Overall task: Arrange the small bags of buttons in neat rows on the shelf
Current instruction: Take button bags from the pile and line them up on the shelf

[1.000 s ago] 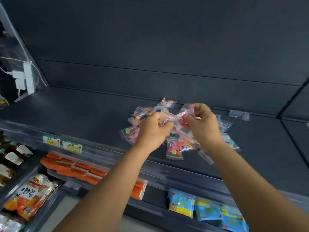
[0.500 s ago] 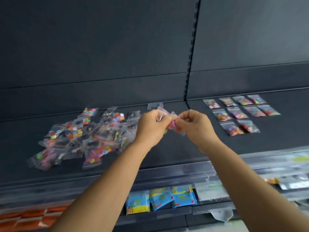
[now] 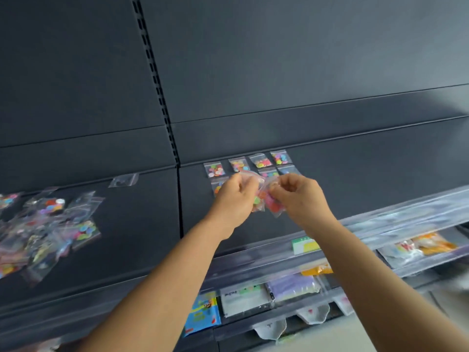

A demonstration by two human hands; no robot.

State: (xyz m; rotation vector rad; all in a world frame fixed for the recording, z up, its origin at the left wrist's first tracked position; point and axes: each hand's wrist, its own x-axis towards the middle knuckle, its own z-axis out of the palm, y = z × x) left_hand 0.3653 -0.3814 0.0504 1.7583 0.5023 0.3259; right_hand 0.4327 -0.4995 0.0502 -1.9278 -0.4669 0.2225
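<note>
Two hands are up over the dark shelf (image 3: 355,179), and both are holding small clear bags of buttons. The left hand (image 3: 234,199) has its fingers curled round one bag (image 3: 250,175) at the top. The right hand (image 3: 297,196) pinches another bag (image 3: 275,208) that hangs down from its fingertips. The two bags touch in the middle, so it is hard to tell just where one ends and the next begins.

Behind the hands, four bags (image 3: 262,162) lie side by side in a tidy row near the back wall. More bags sit in a second row in front of them, but the hands hide most of it.

Far off to the left is a messy pile of bags (image 3: 48,229), all jumbled on top of each other. One lone bag (image 3: 123,180) lies by the back wall, apart from the pile.

These bags look very light and floppy. The plastic looks smooth and may slip, and the buttons inside will slide to the low end. I think it is best to hold a bag by its top edge, lay it flat, then pat it so the buttons spread out. Lots of bags are left to sort, so the job looks only just started.
</note>
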